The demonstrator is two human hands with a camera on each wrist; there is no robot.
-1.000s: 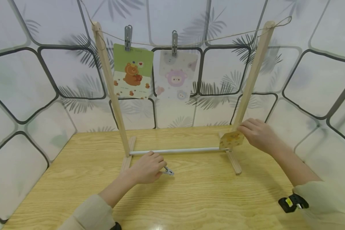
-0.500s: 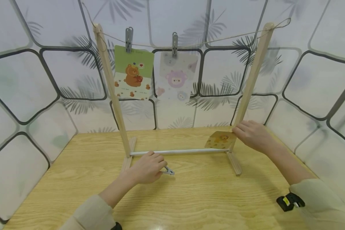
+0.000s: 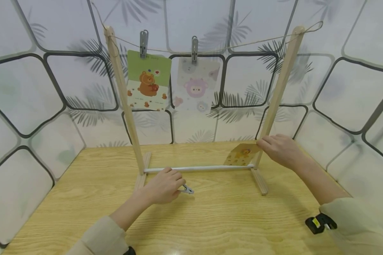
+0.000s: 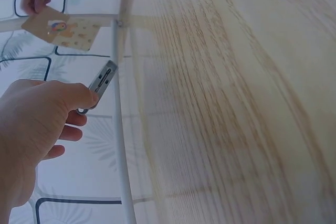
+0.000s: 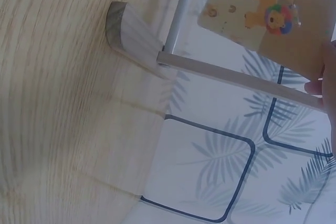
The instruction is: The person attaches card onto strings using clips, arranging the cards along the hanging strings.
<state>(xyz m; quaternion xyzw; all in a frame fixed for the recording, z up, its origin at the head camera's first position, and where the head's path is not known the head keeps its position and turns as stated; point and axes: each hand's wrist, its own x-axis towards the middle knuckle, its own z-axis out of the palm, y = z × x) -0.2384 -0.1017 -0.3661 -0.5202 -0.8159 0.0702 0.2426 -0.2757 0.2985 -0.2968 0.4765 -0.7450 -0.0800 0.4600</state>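
Note:
My left hand pinches a grey metal clip between thumb and fingers, low over the table in front of the stand's white bar. At the right post my right hand holds a tan card with a lion picture by one corner; the card hangs tilted by the lower end of that post. On the string of the wooden stand hang a green-and-white bear card and a pale card with a purple face. Grey clips fasten them at their tops.
The stand's left post and right post rise from wooden feet on the wood-grain table. A white bar joins them near the table. Patterned cloth surrounds the back and sides.
My right hand has moved slightly left, and the lion card has swung left, showing more of its face. The left hand with the clip has stayed almost still.

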